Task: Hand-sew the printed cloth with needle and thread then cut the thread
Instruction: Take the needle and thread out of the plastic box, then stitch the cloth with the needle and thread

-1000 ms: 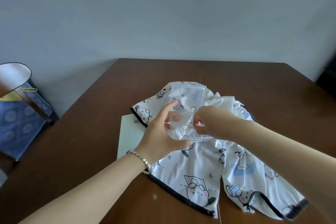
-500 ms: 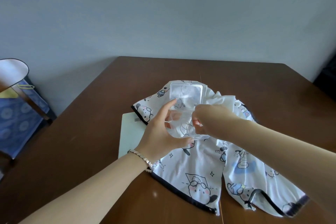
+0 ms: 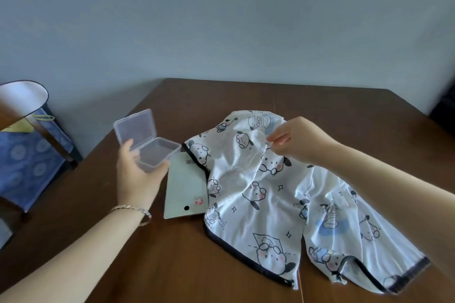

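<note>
The printed cloth (image 3: 266, 204), white with cartoon dogs and a dark hem, lies crumpled across the brown table (image 3: 344, 115). My left hand (image 3: 138, 174) holds a small clear plastic box (image 3: 150, 145) with its hinged lid open, left of the cloth above the table. My right hand (image 3: 295, 140) hovers over the cloth's far part with thumb and forefinger pinched together; a faint loop of pale thread (image 3: 248, 157) seems to hang from the pinch. I cannot make out a needle. No scissors are in view.
A pale flat card (image 3: 184, 187) with a barcode and red logo lies half under the cloth's left edge. Off the table to the left stands a blue patterned bag (image 3: 27, 150). A grey wall rises behind the table.
My left hand has carried the open box from over the cloth out to the left. My right hand has drawn away to the right with its fingers pinched.
</note>
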